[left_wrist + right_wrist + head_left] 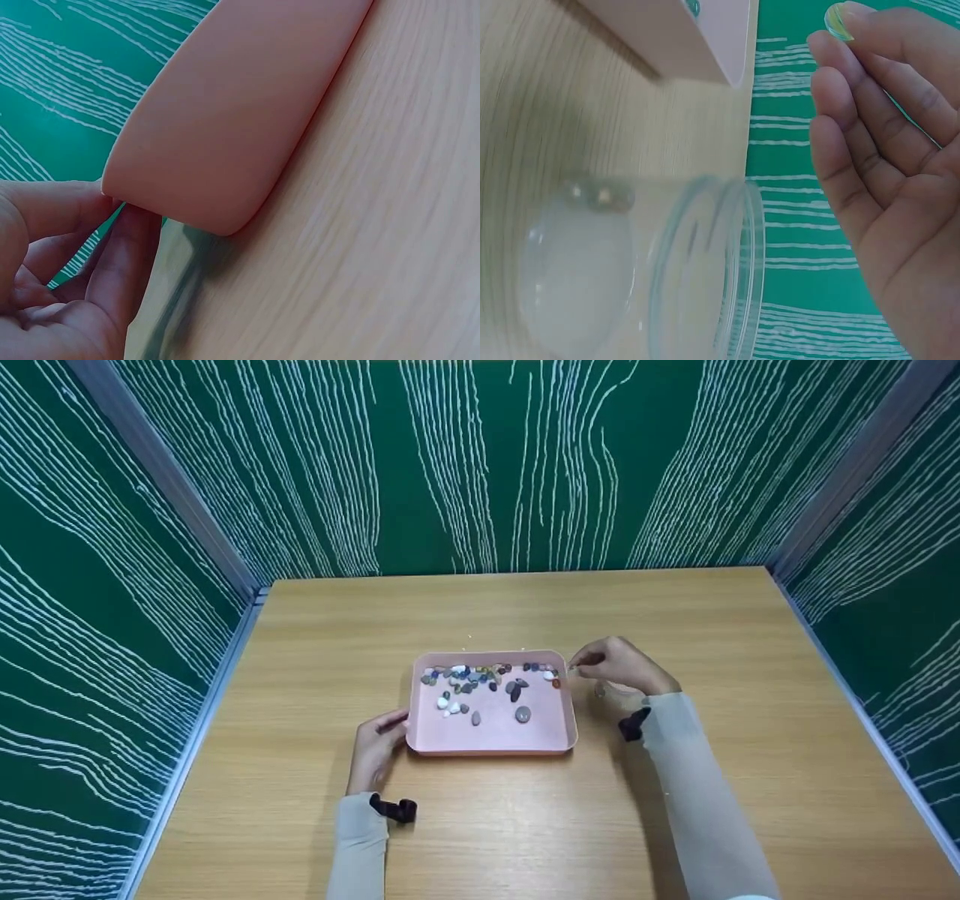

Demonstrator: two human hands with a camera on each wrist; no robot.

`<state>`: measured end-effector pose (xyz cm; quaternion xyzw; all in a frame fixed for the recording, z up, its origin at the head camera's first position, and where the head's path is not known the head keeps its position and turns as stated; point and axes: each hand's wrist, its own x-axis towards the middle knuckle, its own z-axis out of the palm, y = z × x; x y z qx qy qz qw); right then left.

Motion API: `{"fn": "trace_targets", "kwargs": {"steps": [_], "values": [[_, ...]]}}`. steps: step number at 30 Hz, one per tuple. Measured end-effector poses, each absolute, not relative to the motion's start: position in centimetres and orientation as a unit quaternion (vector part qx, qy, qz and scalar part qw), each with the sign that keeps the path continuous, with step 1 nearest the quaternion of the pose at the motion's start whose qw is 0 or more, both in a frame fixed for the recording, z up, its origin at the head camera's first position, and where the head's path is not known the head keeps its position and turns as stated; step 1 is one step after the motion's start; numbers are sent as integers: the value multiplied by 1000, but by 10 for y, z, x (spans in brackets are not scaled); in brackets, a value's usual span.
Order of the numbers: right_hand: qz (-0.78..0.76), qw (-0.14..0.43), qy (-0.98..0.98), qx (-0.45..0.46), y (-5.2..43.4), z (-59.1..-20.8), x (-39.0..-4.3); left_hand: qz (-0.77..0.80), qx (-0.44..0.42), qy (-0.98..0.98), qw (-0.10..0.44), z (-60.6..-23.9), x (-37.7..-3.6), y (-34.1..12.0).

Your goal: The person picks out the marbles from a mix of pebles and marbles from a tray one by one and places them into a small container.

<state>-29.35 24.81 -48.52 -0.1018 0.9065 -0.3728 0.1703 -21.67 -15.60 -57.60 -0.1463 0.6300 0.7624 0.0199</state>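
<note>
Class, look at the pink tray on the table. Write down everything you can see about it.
The pink tray is a shallow rectangle with rounded corners and a low raised rim, and looks like smooth matt plastic. It lies flat near the middle of the wooden table. Many small pebbles in grey, white, blue and brown lie inside, mostly along its far edge. The left hand grips its near left corner. The right hand hovers just past its far right corner, pinching a small stone, not touching the tray.

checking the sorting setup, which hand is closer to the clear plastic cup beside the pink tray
Right. The right hand hovers just over the clear plastic cup, pinching a small greenish pebble. The left hand grips the pink tray at its opposite side.
</note>
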Motion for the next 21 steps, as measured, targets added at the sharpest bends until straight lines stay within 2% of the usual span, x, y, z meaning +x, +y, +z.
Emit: {"fn": "trace_targets", "kwargs": {"steps": [21], "values": [[-393,138,905,-91,304,-493,-283,748,-143,648,24,-578,-219,-158]]}}
